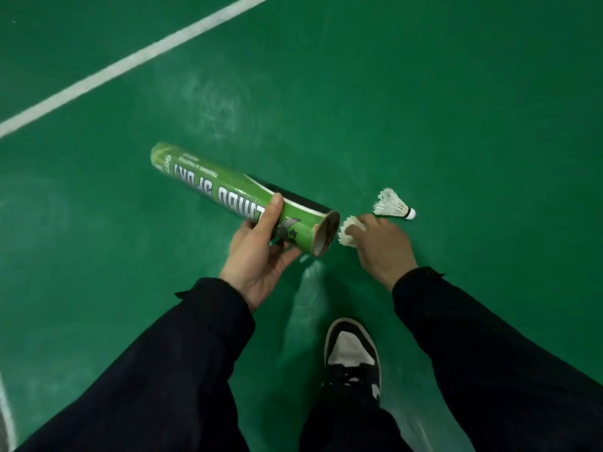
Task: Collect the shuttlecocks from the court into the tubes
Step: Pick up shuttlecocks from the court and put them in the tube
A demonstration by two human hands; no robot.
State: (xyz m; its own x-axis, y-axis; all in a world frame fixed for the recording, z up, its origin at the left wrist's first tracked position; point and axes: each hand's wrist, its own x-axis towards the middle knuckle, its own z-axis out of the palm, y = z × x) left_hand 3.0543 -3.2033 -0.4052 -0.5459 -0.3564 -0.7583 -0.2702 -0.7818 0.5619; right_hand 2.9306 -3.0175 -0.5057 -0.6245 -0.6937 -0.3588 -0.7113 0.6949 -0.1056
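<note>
My left hand point(261, 252) grips a green cardboard shuttlecock tube point(228, 194) near its open end, which points right. The tube is held level above the court. My right hand point(381, 246) holds a white feather shuttlecock point(348, 232), its feathers just beside the tube's open mouth. Its cork is hidden in my fingers. A second white shuttlecock point(393, 205) lies on its side on the green floor just beyond my right hand, cork pointing right.
A white court line point(130, 60) runs diagonally across the green floor at upper left. My black-and-white shoe point(352, 353) stands on the floor below my hands. Dark sleeves cover both arms.
</note>
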